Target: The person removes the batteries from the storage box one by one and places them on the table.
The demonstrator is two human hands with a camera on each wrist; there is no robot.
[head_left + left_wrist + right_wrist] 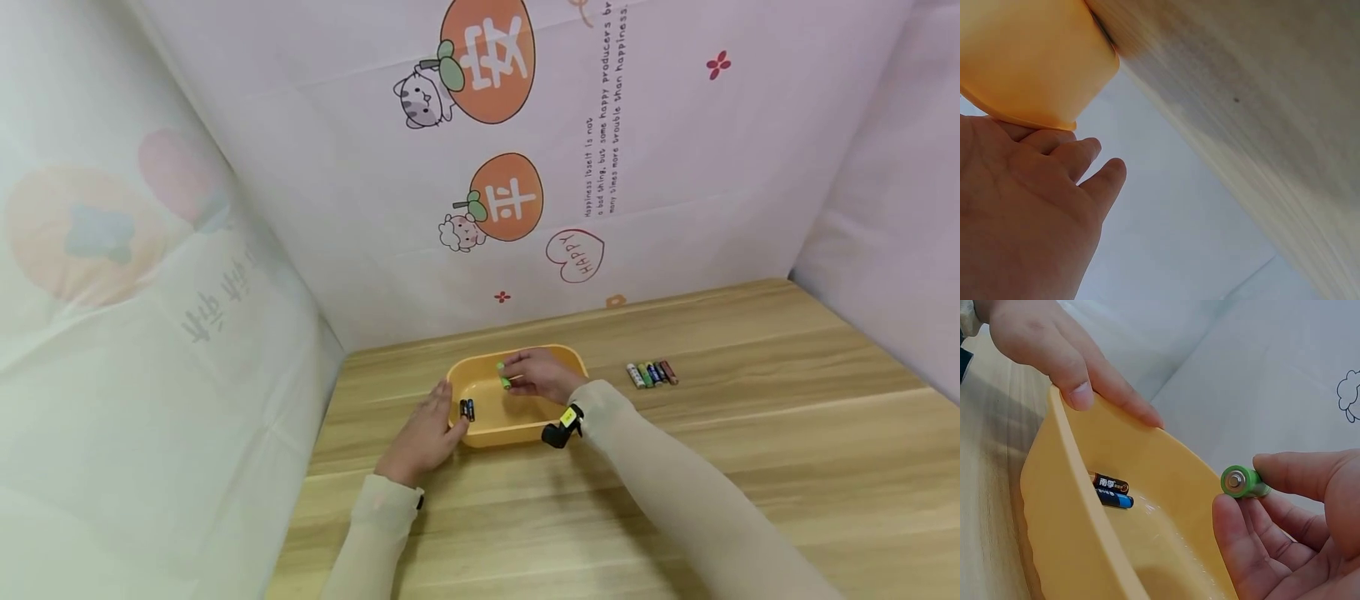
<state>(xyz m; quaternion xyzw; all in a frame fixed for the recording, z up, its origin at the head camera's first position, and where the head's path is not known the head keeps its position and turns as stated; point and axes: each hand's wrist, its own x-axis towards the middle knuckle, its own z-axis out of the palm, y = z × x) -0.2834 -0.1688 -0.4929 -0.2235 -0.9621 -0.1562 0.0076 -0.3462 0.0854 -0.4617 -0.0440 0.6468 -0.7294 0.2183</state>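
In the head view, my right hand is over the yellow plastic basin, pinching a green battery between thumb and fingers. The right wrist view shows the metal terminal of this battery facing the camera. Two dark batteries lie side by side on the basin floor at its left end; one has a blue end. My left hand rests on the basin's left rim, its thumb near the front corner. In the left wrist view its fingers extend fairly straight beside the rim.
Right of the basin, several batteries in white, green, blue and reddish brown lie in a row on the wooden table. Printed cloth hangs along the table's back and sides. A black camera sits on the right wrist.
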